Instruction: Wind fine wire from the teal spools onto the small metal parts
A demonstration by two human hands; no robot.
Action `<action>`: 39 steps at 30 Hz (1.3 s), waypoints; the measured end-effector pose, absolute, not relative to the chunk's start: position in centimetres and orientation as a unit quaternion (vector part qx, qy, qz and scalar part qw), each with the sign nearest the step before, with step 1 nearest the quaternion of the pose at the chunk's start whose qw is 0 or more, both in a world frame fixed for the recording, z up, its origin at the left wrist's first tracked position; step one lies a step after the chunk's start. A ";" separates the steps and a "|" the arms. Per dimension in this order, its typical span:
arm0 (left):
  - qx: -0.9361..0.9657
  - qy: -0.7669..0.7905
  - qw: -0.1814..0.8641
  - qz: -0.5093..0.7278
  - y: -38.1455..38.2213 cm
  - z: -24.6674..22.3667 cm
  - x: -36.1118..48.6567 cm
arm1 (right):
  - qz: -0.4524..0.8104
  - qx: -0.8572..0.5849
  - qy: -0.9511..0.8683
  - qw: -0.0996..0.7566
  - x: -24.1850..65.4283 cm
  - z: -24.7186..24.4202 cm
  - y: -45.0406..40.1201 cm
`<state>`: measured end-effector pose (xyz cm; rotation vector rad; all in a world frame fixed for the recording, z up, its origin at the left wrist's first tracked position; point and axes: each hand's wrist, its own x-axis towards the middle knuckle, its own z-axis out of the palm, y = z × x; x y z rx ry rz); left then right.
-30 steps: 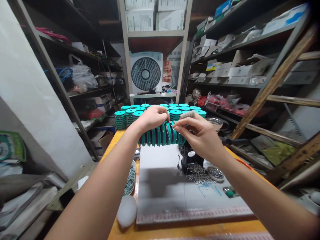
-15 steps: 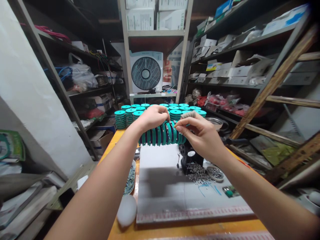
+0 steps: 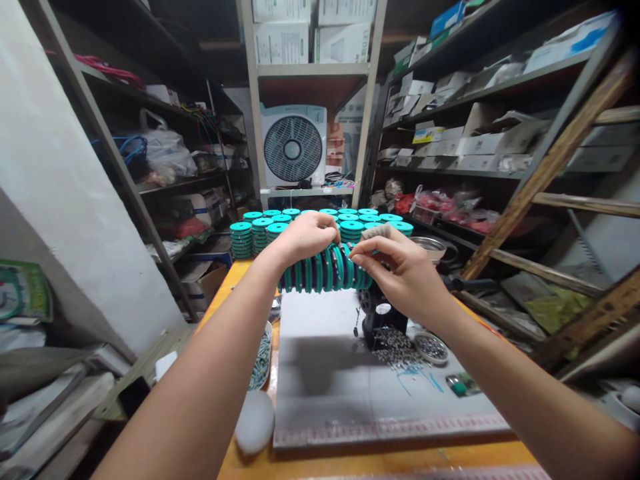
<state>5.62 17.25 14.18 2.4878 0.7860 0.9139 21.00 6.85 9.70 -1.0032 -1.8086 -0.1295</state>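
Observation:
A horizontal row of green spools [image 3: 320,273] with dark gaps between them sits in front of me, above the white board. Over its top edge bends my left hand [image 3: 313,232], fingers curled down and closed; their tips are partly hidden. My right hand [image 3: 400,260], with a wrap [image 3: 376,231] round one finger, pinches thumb and forefinger together at the right part of the row. What lies in either pinch is too small to make out. Behind the hands stand several stacks of green spools [image 3: 241,240].
On the white board [image 3: 320,400] are a black device [image 3: 383,327], loose small metal pieces [image 3: 400,347] and a round dish [image 3: 431,348] of them. A tub [image 3: 261,360] of small parts and a white round object [image 3: 254,422] are at left. Shelves and a wooden ladder [image 3: 550,160] flank the table.
Almost nothing differs. Both hands keep their places at the row of green spools, and the view has shifted very slightly.

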 end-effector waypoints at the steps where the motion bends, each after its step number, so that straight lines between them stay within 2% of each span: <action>1: 0.884 0.279 0.188 0.325 17.3 14.2 5.6 | -0.063 -0.416 -0.756 0.500 21.0 9.7 6.8; 6: 0.881 0.273 0.195 0.332 17.1 14.2 5.6 | -0.092 -0.418 -0.778 0.459 21.2 9.7 6.6; 20: 0.884 0.256 0.217 0.326 17.1 14.3 5.4 | -0.137 -0.408 -0.794 0.429 21.1 8.9 6.4; 24: 0.883 0.261 0.218 0.324 17.1 14.3 5.5 | -0.151 -0.403 -0.781 0.453 20.9 8.4 6.6; 29: 0.881 0.266 0.219 0.323 17.1 14.3 5.5 | -0.073 -0.418 -0.741 0.521 20.6 8.7 6.6; 39: 0.879 0.275 0.211 0.327 17.0 14.3 5.5 | -0.079 -0.441 -0.755 0.479 20.6 9.3 6.9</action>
